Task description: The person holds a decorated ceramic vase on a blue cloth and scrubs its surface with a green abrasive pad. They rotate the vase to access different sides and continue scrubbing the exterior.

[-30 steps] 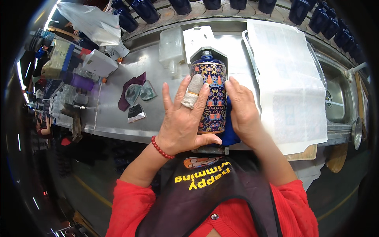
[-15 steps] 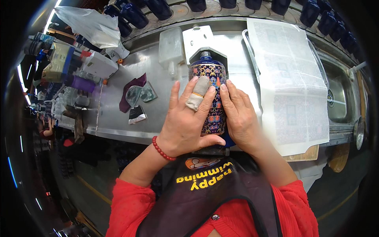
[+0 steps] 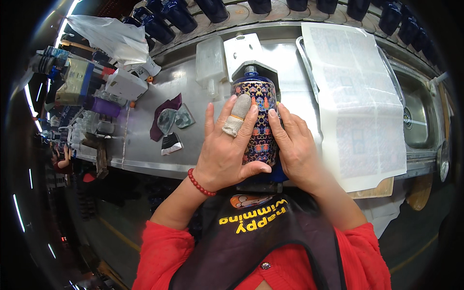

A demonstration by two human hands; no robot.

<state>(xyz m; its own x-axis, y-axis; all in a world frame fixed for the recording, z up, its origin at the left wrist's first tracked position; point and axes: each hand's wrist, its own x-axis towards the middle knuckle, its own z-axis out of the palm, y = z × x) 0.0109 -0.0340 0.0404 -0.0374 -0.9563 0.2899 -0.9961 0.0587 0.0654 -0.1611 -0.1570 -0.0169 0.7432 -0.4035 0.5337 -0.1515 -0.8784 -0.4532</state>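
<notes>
A dark blue bottle (image 3: 263,133) with a colourful floral pattern lies on its back, its neck pointing away from me, in a grey metal holder (image 3: 273,72). My left hand (image 3: 221,153) rests on its left side, fingers stretched out and the thumb near the base. A grey cloth sleeve (image 3: 241,106) with a yellow band covers one finger of it. Along the right side of the bottle my right hand (image 3: 296,140) lies flat, fingers extended and fingertips on the pattern. The bottle's lower end is plain blue.
White patterned transfer sheets (image 3: 362,106) lie on the right, beside a steel sink (image 3: 415,118). Left of the holder is a clear plastic container (image 3: 210,63). Cloth scraps (image 3: 169,118) lie on the steel table (image 3: 140,135). Blue bottles (image 3: 179,14) line the back.
The view has shifted slightly. My left fingers have shifted a little on the bottle, and both hands stay against it.
</notes>
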